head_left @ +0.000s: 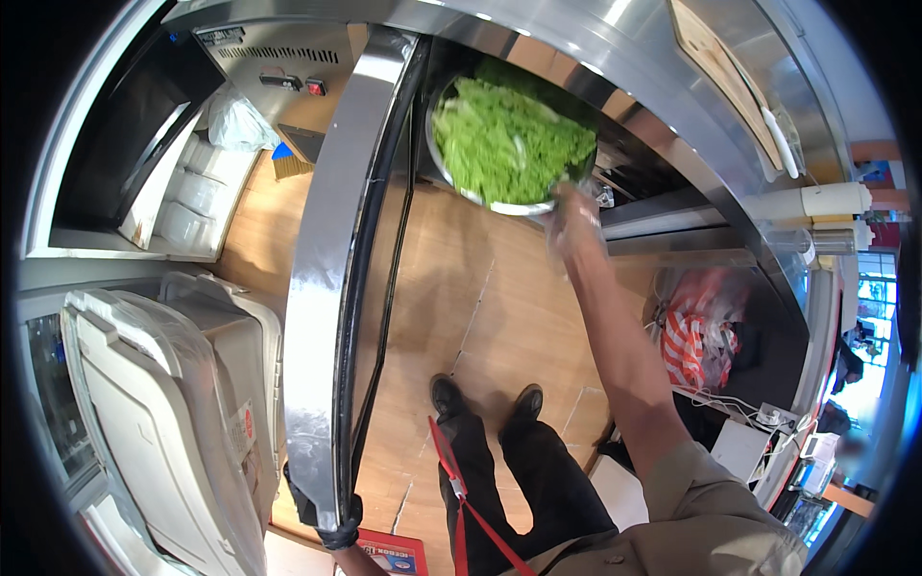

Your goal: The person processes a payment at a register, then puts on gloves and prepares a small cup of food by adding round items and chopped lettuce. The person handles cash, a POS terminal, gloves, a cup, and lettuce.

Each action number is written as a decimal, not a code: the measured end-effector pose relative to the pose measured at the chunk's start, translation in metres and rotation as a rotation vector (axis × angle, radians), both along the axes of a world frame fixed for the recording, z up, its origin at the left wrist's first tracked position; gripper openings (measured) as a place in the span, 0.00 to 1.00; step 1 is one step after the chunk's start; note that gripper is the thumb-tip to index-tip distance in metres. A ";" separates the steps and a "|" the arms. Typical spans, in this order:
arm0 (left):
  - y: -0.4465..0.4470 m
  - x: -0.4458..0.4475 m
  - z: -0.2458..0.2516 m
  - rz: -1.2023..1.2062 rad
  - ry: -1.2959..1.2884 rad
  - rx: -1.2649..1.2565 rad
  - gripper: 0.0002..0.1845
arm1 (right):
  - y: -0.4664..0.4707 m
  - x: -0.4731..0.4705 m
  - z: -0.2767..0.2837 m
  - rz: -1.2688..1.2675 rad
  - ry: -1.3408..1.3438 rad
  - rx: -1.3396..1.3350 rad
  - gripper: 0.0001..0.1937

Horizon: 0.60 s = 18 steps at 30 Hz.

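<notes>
A round metal bowl (508,209) heaped with green leaf lettuce (504,140) is at the opening of a stainless-steel under-counter refrigerator (648,129). My right hand (576,216), in a clear plastic glove, grips the bowl's near right rim; the fingers are partly hidden and slightly blurred. The refrigerator door (324,288) stands swung out on the left, its dark gasket facing the opening. My left hand (335,515), in a black glove, holds the free end of that door at the bottom of the view.
Wooden cutting boards (727,79) and a white-handled knife (781,140) lie on the steel counter, near squeeze bottles (835,198). Pale lidded plastic bins (173,389) stand left. A striped plastic bag (688,345) and cables (778,417) are at right. A red lanyard (461,489) hangs before my legs.
</notes>
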<state>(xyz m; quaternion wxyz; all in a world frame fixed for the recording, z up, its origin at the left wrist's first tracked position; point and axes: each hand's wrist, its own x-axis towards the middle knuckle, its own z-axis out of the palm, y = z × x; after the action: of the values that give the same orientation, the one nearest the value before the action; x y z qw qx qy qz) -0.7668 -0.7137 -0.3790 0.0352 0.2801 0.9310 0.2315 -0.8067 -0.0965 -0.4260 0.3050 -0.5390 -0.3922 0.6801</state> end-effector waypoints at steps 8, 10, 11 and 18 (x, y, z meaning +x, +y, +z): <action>0.178 0.055 0.125 0.270 -0.588 0.422 0.39 | -0.082 0.094 0.059 0.091 -0.183 -0.030 0.12; 0.235 0.048 0.138 -0.306 -0.307 0.537 0.24 | -0.099 0.101 0.058 0.055 -0.118 -0.033 0.12; 0.266 0.030 0.126 -0.312 -0.200 0.478 0.22 | -0.107 0.102 0.055 0.014 -0.116 -0.049 0.13; 0.278 -0.012 0.113 -0.304 -0.088 0.275 0.25 | -0.121 0.139 0.043 0.087 -0.081 0.036 0.14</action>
<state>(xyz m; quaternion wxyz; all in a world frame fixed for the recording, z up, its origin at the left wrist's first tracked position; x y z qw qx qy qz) -0.7792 -0.4358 -0.2659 0.0719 0.4093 0.8351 0.3604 -0.6675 -0.2175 -0.3830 0.2689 -0.5429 -0.4394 0.6632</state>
